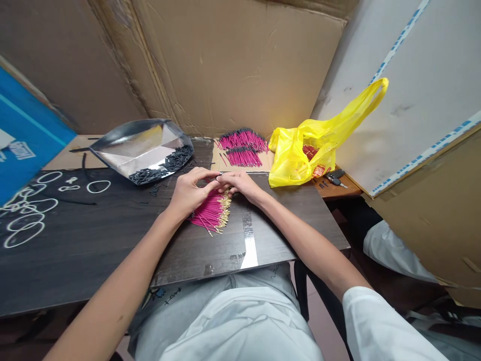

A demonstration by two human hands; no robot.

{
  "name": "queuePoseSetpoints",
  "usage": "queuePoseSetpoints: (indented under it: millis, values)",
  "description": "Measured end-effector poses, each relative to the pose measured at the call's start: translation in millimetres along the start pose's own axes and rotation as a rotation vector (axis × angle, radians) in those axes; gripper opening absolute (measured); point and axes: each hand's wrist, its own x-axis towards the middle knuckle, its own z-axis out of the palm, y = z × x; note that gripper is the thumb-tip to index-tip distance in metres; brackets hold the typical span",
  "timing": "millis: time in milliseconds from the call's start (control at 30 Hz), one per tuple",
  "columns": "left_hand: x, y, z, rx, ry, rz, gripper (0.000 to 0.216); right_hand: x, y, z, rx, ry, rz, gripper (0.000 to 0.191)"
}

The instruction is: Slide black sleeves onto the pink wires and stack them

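Observation:
My left hand (190,190) and my right hand (240,183) meet fingertip to fingertip above a pile of thin pink sticks with gold tips (212,211) lying on the dark wooden table (112,235). Both hands pinch together on something thin between them, too small to make out. The left hand rests over the pink ends of the pile. The right hand hovers just past the gold tips.
A shiny metal tray (139,148) holding several small black pieces sits at the back left. More pink sticks (243,146) lie on cardboard behind. A yellow plastic bag (308,145) stands at the back right, keys (335,178) beside it. White rubber bands (26,215) lie far left.

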Motion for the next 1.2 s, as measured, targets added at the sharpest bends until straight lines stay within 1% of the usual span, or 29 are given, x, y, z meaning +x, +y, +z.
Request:
queuePoseSetpoints:
  millis: [167,333,400,500,600,700,900,1200]
  values:
    - [0,2,-2,-0.039,0.014,-0.007,0.025,-1,5,3,-0.011,0.004,-0.054,0.02]
    - [0,1,0,-0.1,0.013,-0.033,0.031,3,11,8,-0.011,0.1,-0.137,0.016]
    - [0,-1,1,-0.096,0.011,-0.038,0.032,4,11,9,-0.019,0.113,-0.134,0.016]
    - [-1,-2,2,-0.048,0.002,-0.044,0.031,3,10,7,-0.016,0.122,-0.09,0.015]
    - [-1,-4,2,-0.001,-0.008,-0.021,0.031,1,7,5,-0.004,0.097,-0.052,0.015]
    - [-1,-4,1,0.019,-0.003,0.019,0.029,-2,4,4,0.008,0.04,-0.029,0.017]
    - [-1,-3,2,0.038,-0.012,0.034,0.029,-6,-3,3,0.024,-0.02,0.026,0.018]
    - [-1,-2,1,0.098,-0.034,0.094,0.021,-4,0,-3,0.103,-0.103,0.057,0.017]
